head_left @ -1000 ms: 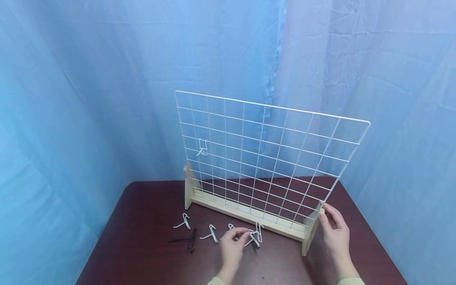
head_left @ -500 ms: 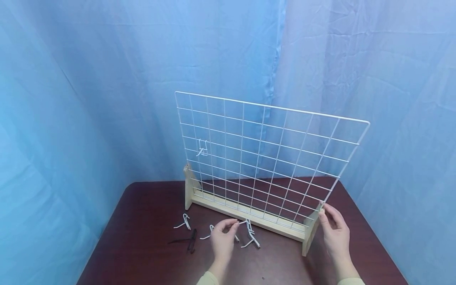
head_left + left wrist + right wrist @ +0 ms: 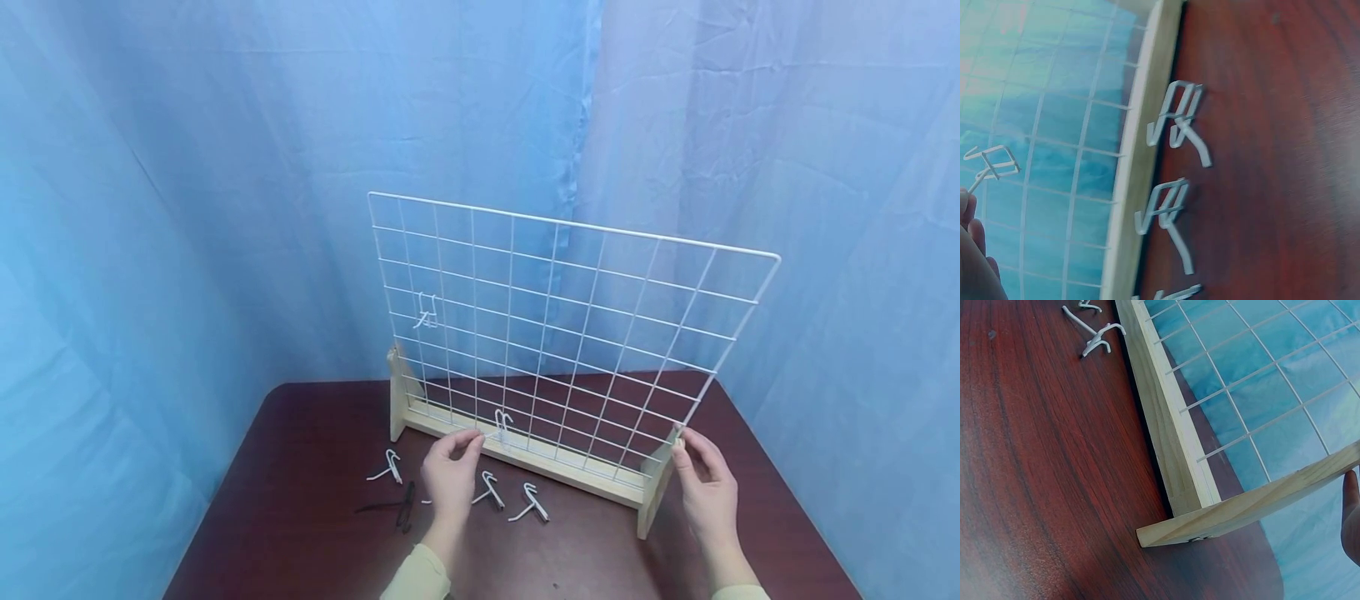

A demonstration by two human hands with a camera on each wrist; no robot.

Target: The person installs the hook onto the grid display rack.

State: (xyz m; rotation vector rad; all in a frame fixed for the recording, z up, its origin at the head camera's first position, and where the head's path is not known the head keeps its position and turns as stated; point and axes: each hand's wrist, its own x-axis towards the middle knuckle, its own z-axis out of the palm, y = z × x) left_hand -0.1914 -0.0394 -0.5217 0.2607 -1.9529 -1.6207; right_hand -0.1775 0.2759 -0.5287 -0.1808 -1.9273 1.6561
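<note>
Blue cloth curtains (image 3: 480, 100) back a red-brown counter (image 3: 300, 467) — left hand (image 3: 450, 477) pinches a white bent-wire hook (image 3: 991, 167) facing a white wire grid (image 3: 549, 296); right hand (image 3: 707, 492) grips its pale wooden stand (image 3: 555, 472).

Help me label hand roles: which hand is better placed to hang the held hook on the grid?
Probably the left hand: it pinches the hook, in front of the grid. The right hand grips the stand at its right end, away from the hook.

Looks like smooth, white-coated metal in the grid (image 3: 548, 295) and white hooks (image 3: 1177, 119) — pale, matt wood in the stand (image 3: 566, 475), glossy wood grain across the desk (image 3: 300, 467), thin, creased cloth in the curtain (image 3: 300, 167).
</note>
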